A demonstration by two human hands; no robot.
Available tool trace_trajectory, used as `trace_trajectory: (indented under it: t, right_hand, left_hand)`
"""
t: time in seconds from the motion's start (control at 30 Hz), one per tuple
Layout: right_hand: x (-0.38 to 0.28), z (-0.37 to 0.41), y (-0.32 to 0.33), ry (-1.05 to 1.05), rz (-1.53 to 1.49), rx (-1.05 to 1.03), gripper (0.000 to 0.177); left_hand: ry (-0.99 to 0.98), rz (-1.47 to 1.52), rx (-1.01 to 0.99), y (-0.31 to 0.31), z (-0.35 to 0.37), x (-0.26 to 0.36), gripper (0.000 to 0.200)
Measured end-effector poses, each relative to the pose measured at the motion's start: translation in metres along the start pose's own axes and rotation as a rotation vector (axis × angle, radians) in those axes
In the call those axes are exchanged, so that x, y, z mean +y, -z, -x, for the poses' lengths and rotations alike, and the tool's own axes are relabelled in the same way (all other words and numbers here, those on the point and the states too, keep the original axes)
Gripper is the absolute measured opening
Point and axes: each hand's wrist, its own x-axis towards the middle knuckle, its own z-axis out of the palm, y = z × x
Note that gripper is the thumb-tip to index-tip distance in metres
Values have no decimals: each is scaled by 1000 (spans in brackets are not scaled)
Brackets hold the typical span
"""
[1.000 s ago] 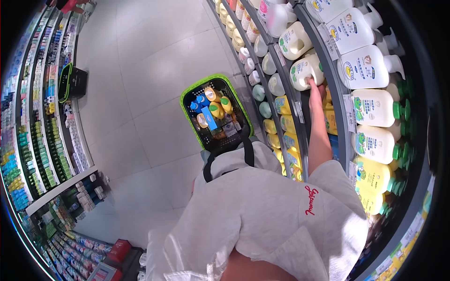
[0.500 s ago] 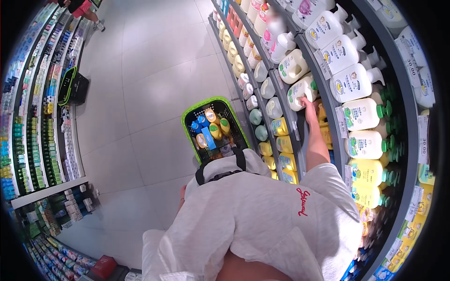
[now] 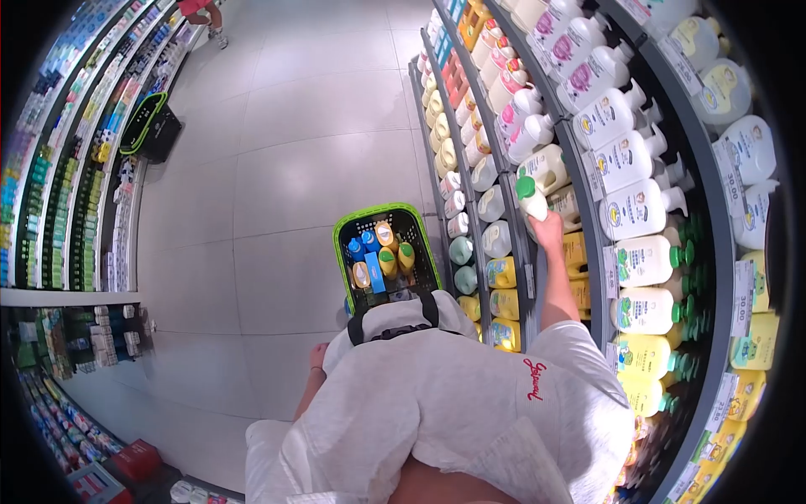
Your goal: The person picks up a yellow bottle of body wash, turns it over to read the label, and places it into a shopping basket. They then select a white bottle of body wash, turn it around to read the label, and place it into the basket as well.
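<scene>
My right hand grips a white bottle with a green cap, out at the shelf front on the right. The bottle's cap end is raised toward me. Right behind it on the shelf stands a cream jug with a handle, and yellow bottles lie beyond my wrist. My left hand hangs low by my left side, partly covered by the strapped bag or clothing at my front; its fingers do not show clearly.
A black basket with a green rim holds several bottles and a blue box, just ahead of me. Tall shelves run along my right. At left stand stocked shelves and another basket. A person's legs show far ahead.
My right hand has pulled the white bottle off the shelf row and turned its green cap upward toward me. My left hand has come further into view. The view has shifted slightly.
</scene>
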Motion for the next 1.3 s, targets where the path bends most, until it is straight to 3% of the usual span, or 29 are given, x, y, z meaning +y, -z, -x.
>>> trace_trajectory:
  t: [0.23, 0.33, 0.43, 0.5, 0.57, 0.63, 0.67, 0.73, 0.8, 0.83, 0.87, 0.93, 0.97, 1.03, 1.07, 1.13, 1.2, 1.27, 1.3]
  right_hand:
    - [-89, 48, 27, 39, -62, 69, 26]
    - [-103, 66, 25, 111, -86, 89, 25]
    - [-140, 91, 36, 294, -238, 6, 19]
    - [-162, 104, 40, 434, -331, -86, 14]
    - [-185, 114, 54, 491, -355, -151, 12]
    - [-208, 118, 71, 948, -466, -354, 14]
    - [-218, 121, 82, 956, -474, -352, 14]
    - [-229, 132, 97, 958, -1159, -437, 23]
    - [-228, 112, 102, 1111, -1442, -617, 26]
    - [-226, 118, 83, 734, -1976, -721, 27]
    - [-226, 129, 79, 549, -1953, -623, 28]
    - [-238, 136, 61, 81, -2223, -745, 28]
    - [-239, 133, 55, 81, -2229, -737, 28]
    - [-239, 122, 43, 320, -1882, -848, 26]
    - [-235, 121, 35, 311, -1884, -849, 26]
    - [-230, 123, 19, 517, -1820, -829, 25]
    - [-229, 128, 12, 451, -1874, -810, 27]
    - [-224, 127, 6, 431, -2134, -948, 29]
    - [-226, 132, 8, 390, -2201, -895, 30]
  left_hand:
    - [51, 24, 91, -9, 4, 7, 29]
    - [-60, -81, 73, -10, -1, 23, 28]
    - [-119, -27, -59, -9, -25, 49, 27]
    - [-127, 194, -106, -10, -17, 108, 26]
    - [-151, 210, -156, -8, -10, 166, 25]
    - [-289, 214, -159, -11, -5, 213, 24]
    - [-343, 234, -181, -13, 0, 237, 23]
    - [-391, 249, -196, -14, 12, 272, 22]
    - [-465, 285, -292, -17, 23, 295, 23]
    - [-467, 279, -297, -20, 29, 299, 23]
    - [-478, 285, -310, -22, 33, 302, 22]
    - [-494, 286, -327, -28, 37, 306, 21]
    - [-505, 232, -354, -30, 39, 306, 22]
    - [-505, 204, -430, -32, 54, 317, 23]
    - [-498, 203, -430, -34, 61, 326, 23]
    - [-552, 234, -511, -38, 73, 343, 24]
    - [-575, 252, -594, -40, 89, 363, 24]
    - [-657, 139, -619, -35, 104, 376, 26]
    - [-620, 231, -656, -31, 106, 374, 26]
